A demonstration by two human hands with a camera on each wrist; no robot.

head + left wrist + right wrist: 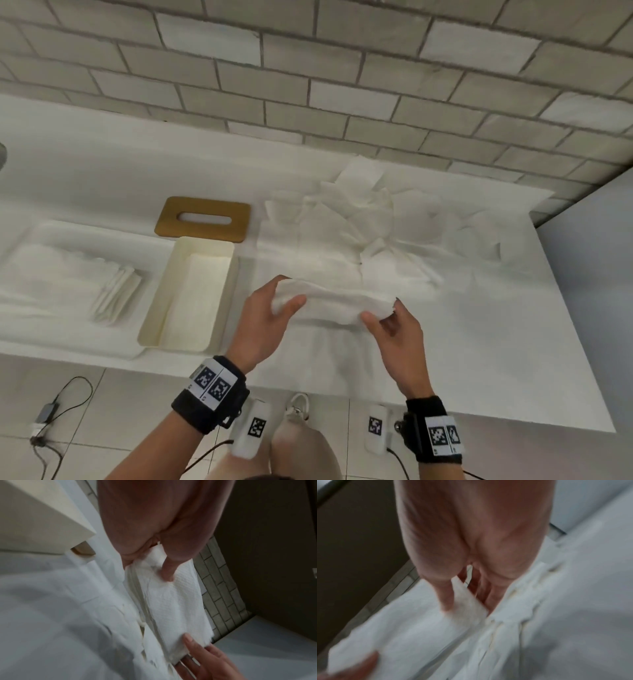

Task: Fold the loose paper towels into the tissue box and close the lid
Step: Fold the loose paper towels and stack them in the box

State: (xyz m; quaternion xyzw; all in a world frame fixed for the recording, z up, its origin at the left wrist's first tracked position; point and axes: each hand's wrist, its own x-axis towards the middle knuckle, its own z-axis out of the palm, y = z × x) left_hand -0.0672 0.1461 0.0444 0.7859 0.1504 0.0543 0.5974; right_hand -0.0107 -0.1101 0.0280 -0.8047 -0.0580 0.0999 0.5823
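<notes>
A folded white paper towel (334,303) hangs between both hands above the counter. My left hand (274,310) pinches its left end (154,566), thumb on top. My right hand (383,313) pinches the right end (465,604). The open cream tissue box (154,308) stands to the left of the hands with a white sheet lying inside. Its wooden lid (202,220) with an oval slot lies flat behind the box. A heap of loose paper towels (376,222) spreads over the counter behind the hands.
A stack of folded towels (116,294) lies on a white tray (68,233) left of the box. A tiled wall (308,68) runs behind the counter (479,359). The counter's front edge is near my wrists; cables (51,411) lie on the floor.
</notes>
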